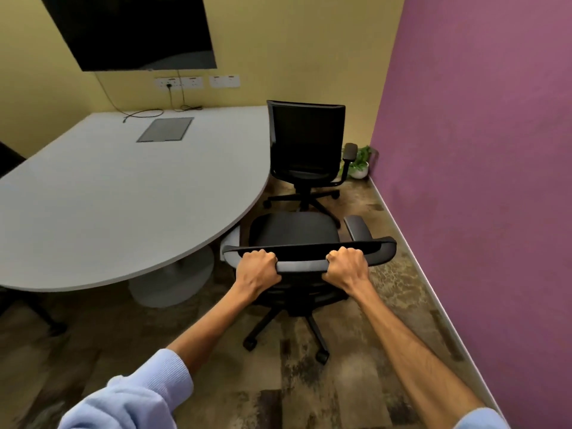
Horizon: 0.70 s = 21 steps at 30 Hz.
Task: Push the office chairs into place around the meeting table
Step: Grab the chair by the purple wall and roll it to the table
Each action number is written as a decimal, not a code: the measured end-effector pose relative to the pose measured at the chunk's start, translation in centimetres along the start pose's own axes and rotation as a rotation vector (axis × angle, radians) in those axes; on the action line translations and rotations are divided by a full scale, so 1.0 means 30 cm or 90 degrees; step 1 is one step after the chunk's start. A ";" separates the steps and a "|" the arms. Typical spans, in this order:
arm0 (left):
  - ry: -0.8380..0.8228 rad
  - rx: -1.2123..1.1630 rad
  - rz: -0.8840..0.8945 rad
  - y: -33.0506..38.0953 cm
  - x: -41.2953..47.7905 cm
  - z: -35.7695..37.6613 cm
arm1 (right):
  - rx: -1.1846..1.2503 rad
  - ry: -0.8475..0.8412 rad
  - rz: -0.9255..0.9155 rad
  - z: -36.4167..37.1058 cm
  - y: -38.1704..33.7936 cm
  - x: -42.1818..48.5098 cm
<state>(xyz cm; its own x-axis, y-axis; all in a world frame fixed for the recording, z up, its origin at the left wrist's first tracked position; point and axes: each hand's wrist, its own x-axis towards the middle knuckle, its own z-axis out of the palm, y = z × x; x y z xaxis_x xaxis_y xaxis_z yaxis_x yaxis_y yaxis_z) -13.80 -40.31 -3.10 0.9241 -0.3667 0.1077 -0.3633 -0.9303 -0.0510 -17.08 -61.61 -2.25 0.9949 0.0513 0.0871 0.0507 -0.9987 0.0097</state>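
Chair (294,230) backrest clenched by left grip (257,269) and right grip (346,267), beside desk (108,193); second chair (306,147) just ahead.

chairs: 2 in full view (294,233) (306,150), a third only partly seen at left edge (9,156) | table: 1 (123,196) | hands: 2 (257,267) (346,267) | screen: 1 (130,29) | socket plates: 3 (198,82) | plant: 1 (360,162) | floor box hatch: 1 (165,129)
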 end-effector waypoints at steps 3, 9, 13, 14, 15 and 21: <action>-0.005 -0.001 -0.028 0.068 0.014 0.003 | -0.003 -0.008 -0.033 0.005 0.077 0.019; 0.001 -0.029 -0.082 0.284 0.032 -0.008 | -0.029 -0.009 -0.105 0.019 0.303 0.058; 0.003 -0.016 -0.111 0.418 0.042 -0.009 | -0.040 -0.022 -0.149 0.029 0.424 0.069; -0.018 -0.021 -0.126 0.435 0.042 -0.008 | -0.039 0.008 -0.160 0.029 0.437 0.077; -0.023 -0.007 -0.136 0.431 0.044 -0.005 | -0.030 -0.005 -0.157 0.033 0.431 0.085; -0.027 -0.015 -0.267 0.663 0.079 0.007 | 0.002 -0.011 -0.291 0.023 0.634 0.147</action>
<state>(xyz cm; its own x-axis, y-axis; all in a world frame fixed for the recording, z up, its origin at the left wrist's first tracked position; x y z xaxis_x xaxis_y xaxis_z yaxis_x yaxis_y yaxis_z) -18.82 -59.67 -4.07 0.9963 0.0439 0.0734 0.0431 -0.9990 0.0118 -11.67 -80.39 -2.36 0.8714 0.4872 0.0573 0.4856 -0.8732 0.0408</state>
